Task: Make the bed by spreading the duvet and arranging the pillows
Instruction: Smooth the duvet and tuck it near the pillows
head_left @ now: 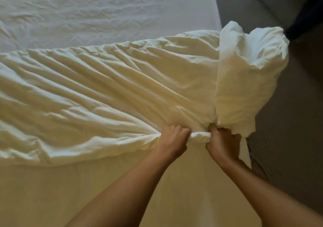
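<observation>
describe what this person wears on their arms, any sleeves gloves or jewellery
Nothing worn shows. The left arm and right arm are bare, no sleeves in view. The left grip and right grip have no gloves, and no watch or bracelet at the wrists. A thin ring would be too small to tell.

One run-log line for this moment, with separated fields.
step: spread duvet | left hand: grips duvet edge | right hand: grips duvet edge | duvet: wrinkled, on bed
</observation>
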Available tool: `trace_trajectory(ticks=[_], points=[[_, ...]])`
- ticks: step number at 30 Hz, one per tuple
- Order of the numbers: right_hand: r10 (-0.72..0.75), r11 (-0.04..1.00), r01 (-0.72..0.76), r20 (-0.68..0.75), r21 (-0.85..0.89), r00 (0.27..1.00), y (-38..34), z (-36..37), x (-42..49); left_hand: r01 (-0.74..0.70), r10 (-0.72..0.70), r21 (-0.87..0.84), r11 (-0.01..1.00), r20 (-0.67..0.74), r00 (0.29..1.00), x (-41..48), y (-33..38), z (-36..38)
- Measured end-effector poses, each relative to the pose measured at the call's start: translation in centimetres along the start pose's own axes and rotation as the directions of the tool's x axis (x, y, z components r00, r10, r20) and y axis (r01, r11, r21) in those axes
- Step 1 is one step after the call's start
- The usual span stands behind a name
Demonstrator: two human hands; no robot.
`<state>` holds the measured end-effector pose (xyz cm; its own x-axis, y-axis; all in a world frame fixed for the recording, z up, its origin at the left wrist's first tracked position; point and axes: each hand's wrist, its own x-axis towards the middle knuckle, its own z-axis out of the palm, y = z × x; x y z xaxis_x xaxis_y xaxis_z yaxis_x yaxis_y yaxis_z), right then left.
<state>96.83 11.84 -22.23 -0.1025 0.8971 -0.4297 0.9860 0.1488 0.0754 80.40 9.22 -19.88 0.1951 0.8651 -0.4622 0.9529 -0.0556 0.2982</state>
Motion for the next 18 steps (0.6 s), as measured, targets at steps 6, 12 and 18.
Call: trace_trajectory(ticks=[6,12,18], points=[[-0.01,0.999,0.014,0.121,-0.033,0.993,-1.2,0.8,-0.7,0.006,-0.009,0.025,1.0,0.105,0.994,-0.3,-0.4,3.7],[-0.03,0.999,0.035,0.241,-0.018,0.97,-1.6,0.4,-2.4,0.045,-0.041,-0.016,0.999,0.19,0.981,-1.5,-0.5,4.7],[-0.023,0.996,0.016,0.078,0.089,0.997,-2.1,-3.8,-4.6,0.033,-0.101,-0.346,0.938,-0.181,0.978,-2.5,0.1,2.3]])
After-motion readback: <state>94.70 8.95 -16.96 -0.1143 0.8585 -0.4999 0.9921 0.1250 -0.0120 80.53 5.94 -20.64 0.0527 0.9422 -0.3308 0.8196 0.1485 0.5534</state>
